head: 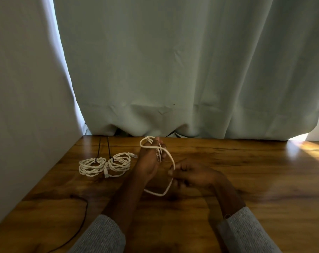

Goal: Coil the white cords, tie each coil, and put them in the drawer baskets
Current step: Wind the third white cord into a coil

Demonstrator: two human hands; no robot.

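The left hand (pixel 149 161) is raised above the wooden table (pixel 246 170), with turns of white cord (pixel 170 157) looped around its fingers. The right hand (pixel 193 173) pinches the cord's free length. Two tied coils (pixel 103 165) lie left of it.

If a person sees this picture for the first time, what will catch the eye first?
First, the two hands at the middle of the wooden table: the left hand has a white cord looped around its raised fingers, and the right hand pinches the same cord. To their left lie two finished coils, side by side, each bound with a dark tie. Behind hangs a large pale curtain.
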